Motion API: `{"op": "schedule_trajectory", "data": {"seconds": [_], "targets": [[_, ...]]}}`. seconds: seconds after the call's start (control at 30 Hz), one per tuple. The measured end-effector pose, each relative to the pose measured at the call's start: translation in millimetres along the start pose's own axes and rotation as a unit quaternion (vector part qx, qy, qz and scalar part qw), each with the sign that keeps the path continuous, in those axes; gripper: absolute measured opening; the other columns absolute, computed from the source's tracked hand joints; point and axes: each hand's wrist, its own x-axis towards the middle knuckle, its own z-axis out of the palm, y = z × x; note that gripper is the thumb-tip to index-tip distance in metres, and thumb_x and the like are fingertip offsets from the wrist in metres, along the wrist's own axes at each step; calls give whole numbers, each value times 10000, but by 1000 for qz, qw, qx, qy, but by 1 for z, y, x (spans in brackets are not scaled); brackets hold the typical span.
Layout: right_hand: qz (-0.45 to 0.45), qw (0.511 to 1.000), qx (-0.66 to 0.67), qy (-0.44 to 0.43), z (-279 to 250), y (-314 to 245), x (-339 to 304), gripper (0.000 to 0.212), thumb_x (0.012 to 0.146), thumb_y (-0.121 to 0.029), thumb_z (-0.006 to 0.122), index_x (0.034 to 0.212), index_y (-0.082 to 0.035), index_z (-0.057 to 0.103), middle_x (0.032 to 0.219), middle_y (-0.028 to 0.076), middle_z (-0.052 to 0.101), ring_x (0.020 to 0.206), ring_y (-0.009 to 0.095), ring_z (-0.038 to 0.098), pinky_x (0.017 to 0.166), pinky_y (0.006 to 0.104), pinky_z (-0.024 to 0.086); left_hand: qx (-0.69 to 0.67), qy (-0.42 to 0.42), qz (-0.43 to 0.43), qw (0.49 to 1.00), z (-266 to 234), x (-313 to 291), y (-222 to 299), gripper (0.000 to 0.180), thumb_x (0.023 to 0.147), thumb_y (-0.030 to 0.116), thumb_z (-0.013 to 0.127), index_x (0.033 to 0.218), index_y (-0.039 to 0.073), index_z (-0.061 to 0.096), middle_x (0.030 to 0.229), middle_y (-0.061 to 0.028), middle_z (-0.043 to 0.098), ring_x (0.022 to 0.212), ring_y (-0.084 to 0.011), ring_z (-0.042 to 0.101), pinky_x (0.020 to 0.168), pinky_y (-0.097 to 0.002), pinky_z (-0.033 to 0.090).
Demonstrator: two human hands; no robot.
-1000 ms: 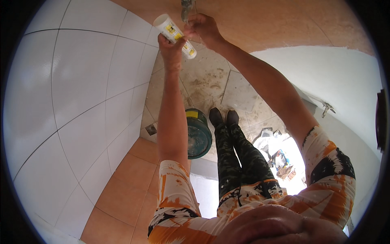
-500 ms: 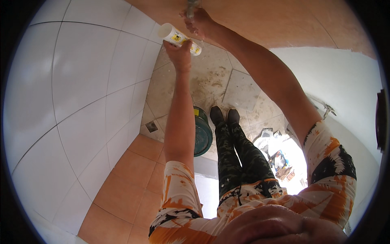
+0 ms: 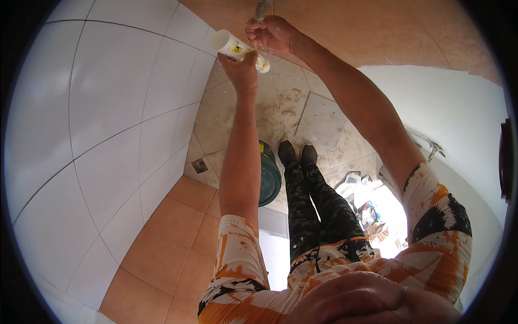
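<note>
To the left of your left hand (image 3: 238, 71) you have a white tiled wall (image 3: 110, 92). Beneath that hand spreads the stained tile floor (image 3: 272, 89), with a small square drain (image 3: 199, 166) and, closer to you, a dark green bucket (image 3: 270, 181). Below your right hand (image 3: 274, 33) you see a pale square slab (image 3: 321, 122). Farther to that hand's right are a white wall (image 3: 442, 92), a metal fitting (image 3: 436, 148) and, nearer you, brightly lit clutter (image 3: 371, 213).

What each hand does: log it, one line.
left hand: holds white tube | right hand: at tap | green bucket: on tiled floor
</note>
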Motion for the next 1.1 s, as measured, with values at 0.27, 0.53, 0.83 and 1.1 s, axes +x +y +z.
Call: {"op": "schedule_trajectory", "data": {"seconds": [0.27, 0.53, 0.83, 1.1], "targets": [[-46, 996, -65, 51, 1, 3, -3, 138, 927, -24, 644, 1055, 18, 616, 942, 135, 647, 874, 241, 674, 857, 378, 586, 42, 7, 3, 999, -3, -4, -4, 703, 744, -130, 724, 1351, -38, 382, 1246, -164, 534, 1135, -265, 598, 980, -379, 534], [20, 987, -116, 109, 3, -1, 4, 159, 921, -49, 645, 1066, 2, 605, 764, 76, 598, 532, 104, 463, 491, 279, 393, 49, 29, 14, 998, 1, -5, -1, 659, 725, -96, 738, 1294, -42, 411, 1215, -164, 544, 1103, -262, 604, 953, -387, 531], [-72, 968, -183, 157, 25, 2, 5, 90, 890, -76, 687, 910, -10, 629, 689, 67, 589, 509, 132, 499, 451, 292, 381, 140, 42, 62, 987, 6, -9, 11, 576, 707, -15, 686, 1245, -20, 480, 1136, -187, 570, 1035, -329, 624, 937, -423, 503], [29, 945, -210, 249, -2, 2, 9, 119, 913, -58, 587, 797, -34, 605, 584, 65, 485, 444, 136, 408, 393, 322, 260, 351, -21, 57, 934, 14, 0, 20, 607, 642, 46, 730, 1225, 4, 564, 1159, -225, 630, 1103, -405, 616, 948, -493, 511]]}}
